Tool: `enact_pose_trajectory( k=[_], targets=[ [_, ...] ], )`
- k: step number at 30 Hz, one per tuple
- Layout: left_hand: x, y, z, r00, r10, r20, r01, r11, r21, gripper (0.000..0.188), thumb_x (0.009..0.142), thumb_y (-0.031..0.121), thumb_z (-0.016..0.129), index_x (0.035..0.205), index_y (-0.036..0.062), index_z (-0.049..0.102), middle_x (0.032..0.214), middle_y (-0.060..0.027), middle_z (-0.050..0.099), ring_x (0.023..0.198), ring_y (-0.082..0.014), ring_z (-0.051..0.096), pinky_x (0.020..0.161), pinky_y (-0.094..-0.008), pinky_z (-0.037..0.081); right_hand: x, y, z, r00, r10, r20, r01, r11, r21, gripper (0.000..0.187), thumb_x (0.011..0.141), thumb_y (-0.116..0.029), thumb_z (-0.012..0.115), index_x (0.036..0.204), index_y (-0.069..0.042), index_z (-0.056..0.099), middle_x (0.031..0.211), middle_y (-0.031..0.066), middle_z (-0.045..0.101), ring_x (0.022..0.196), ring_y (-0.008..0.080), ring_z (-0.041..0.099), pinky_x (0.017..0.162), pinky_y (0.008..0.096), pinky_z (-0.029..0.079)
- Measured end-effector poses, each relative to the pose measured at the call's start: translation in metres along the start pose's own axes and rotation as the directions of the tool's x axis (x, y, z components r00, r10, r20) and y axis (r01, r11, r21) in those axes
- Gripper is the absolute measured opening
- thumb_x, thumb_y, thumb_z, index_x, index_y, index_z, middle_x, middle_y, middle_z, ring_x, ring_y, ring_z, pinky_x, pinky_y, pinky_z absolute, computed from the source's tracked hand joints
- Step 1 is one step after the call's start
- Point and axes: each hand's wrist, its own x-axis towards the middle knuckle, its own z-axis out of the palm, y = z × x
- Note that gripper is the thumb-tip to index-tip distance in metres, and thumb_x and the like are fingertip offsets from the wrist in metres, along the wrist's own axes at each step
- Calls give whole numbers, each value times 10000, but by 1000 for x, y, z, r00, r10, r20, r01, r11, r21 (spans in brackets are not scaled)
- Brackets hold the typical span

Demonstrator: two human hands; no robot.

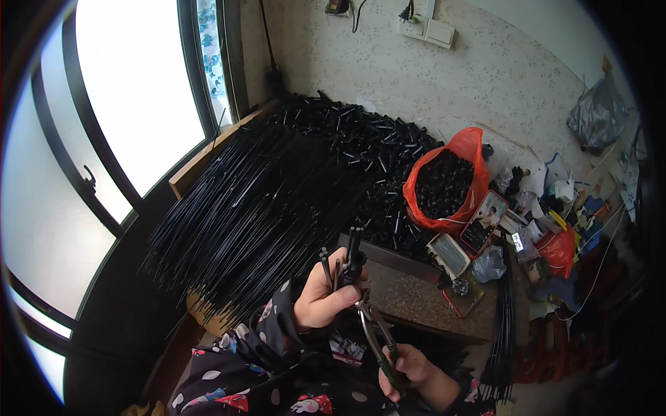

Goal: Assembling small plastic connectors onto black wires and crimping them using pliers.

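My left hand [320, 299] is closed around a few thin black rods [325, 261] and a short black tubular piece [354, 268], with their ends sticking up past the fingers. My right hand [424, 376] grips a pair of pliers [372, 331] by the green handles. The metal head of the pliers meets the underside of the tubular piece, just by my left thumb; whether the jaws are clamped on it I cannot tell. Beyond my left hand, a wide bundle of long black rods [236, 201] lies across the table.
Short black pieces [374, 139] are heaped at the back. A red plastic bag [416, 191] holds small black parts. Right of it are a phone [483, 220], a clear bag [489, 265] and mixed clutter. More black rods [501, 333] hang over the table's right side. A window [132, 83] stands at left.
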Motion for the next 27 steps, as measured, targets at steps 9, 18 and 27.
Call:
enact_pose_trajectory(
  k=[9, 18, 27],
  targets=[
    [-8, 19, -3, 982, -31, -188, 58, 989, 135, 197, 755, 70, 636, 909, 1, 533, 691, 2, 553, 618, -44, 501, 577, -193, 402, 11, -41, 61, 786, -543, 295, -137, -619, -774, 427, 650, -49, 685, 1042, 15, 529, 748, 142, 583, 575, 265, 577, 531, 307, 470],
    [3, 19, 1, 990, -137, 38, 127, 972, 195, 526, 582, 269, 842, 921, 1, 542, 701, -9, 555, 613, -53, 503, 541, -190, 392, 27, -18, 26, 914, -303, -270, -255, 89, -963, 410, 677, -149, 732, 1004, 5, 540, 720, 79, 583, 618, 190, 603, 550, 297, 475],
    [4, 13, -12, 994, -79, 79, 69, 990, 124, 540, 491, 201, 889, 876, 46, 544, 770, 41, 528, 708, -39, 466, 627, -207, 389, 5, -13, 12, 979, 110, -172, -181, 858, -481, 223, 808, -53, 603, 989, 68, 553, 732, 91, 639, 560, 135, 611, 506, 251, 478]
  ],
)
